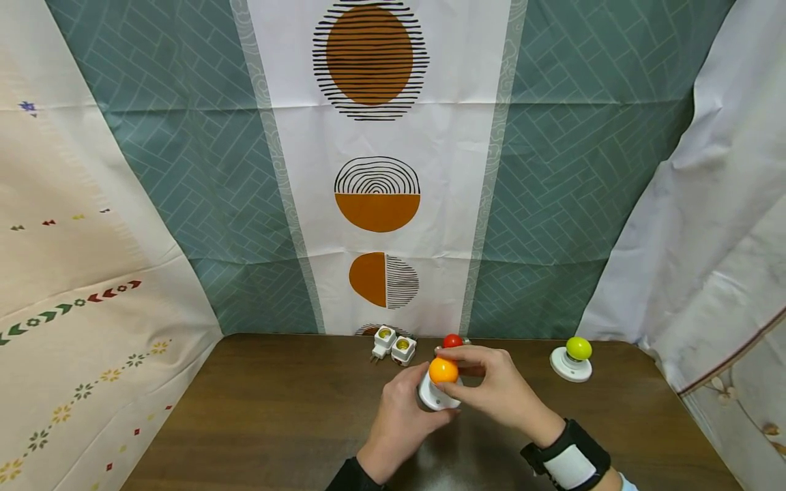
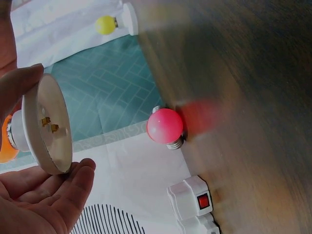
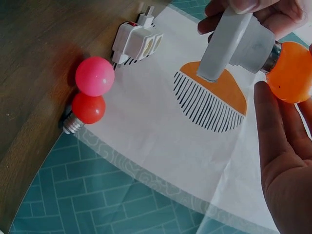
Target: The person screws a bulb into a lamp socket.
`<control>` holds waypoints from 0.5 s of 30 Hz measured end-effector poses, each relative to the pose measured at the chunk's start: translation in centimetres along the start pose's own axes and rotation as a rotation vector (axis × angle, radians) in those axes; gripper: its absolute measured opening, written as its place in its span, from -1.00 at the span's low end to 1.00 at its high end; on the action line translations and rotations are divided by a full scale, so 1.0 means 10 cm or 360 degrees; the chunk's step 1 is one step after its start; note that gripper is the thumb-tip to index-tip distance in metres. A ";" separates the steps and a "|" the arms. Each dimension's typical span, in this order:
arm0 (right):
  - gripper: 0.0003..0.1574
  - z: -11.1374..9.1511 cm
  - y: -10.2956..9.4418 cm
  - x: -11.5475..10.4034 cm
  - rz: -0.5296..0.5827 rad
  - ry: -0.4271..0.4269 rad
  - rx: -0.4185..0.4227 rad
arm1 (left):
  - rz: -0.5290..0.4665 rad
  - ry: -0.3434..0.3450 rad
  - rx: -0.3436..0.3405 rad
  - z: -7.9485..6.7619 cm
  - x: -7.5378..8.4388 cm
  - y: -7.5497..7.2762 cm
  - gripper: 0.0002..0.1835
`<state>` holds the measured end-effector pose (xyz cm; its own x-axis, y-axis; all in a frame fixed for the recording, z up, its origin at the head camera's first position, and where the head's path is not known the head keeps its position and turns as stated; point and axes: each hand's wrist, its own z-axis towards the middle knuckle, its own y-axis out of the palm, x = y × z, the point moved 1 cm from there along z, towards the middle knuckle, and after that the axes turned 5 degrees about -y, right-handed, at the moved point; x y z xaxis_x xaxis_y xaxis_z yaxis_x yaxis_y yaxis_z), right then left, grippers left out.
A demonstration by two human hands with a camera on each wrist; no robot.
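Orange and glossy, the bulb [image 1: 443,370] sits just right of centre in the lower part of the head view, its metal neck in the white lamp holder [image 1: 437,399], lifted off the counter [image 1: 264,409]. From where I stand, the left hand [image 1: 402,412] grips the holder's round base by its rim, and the right hand [image 1: 500,385] pinches the bulb between thumb and fingers. I'd guess the bulb is light and rigid, with a thin shell; glass or plastic, I can't tell. That shine looks slippery, so soft finger pads round its widest part should serve better than a hard squeeze, and sideways force could strain the neck. The holder looks stiff and sturdier; its rim seems the best hold, clear of the brass terminals [image 2: 46,121] underneath.
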<state>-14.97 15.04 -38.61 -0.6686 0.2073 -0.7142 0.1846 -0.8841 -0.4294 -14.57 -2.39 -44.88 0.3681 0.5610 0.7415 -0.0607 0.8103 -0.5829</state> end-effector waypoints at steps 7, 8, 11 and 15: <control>-0.43 0.03 -0.01 -0.18 0.0004 -0.0025 -0.0001 | 0.0006 0.0026 0.0009 -0.01 -0.01 0.00 -0.29; -0.41 0.03 -0.01 -0.15 0.0004 -0.0039 -0.0018 | 0.0009 0.0035 0.0015 -0.01 -0.02 0.00 -0.28; -0.36 0.01 -0.01 -0.01 0.0002 -0.0066 -0.0086 | 0.0012 0.0050 0.0032 -0.01 -0.02 0.00 -0.28; -0.33 -0.01 0.00 0.13 -0.0007 -0.0069 -0.0172 | 0.0018 0.0033 0.0026 0.00 -0.03 0.00 -0.26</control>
<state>-15.76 15.36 -39.62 -0.6997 0.1906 -0.6885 0.2566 -0.8324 -0.4912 -14.65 -2.55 -45.09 0.3861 0.5665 0.7280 -0.0800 0.8068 -0.5854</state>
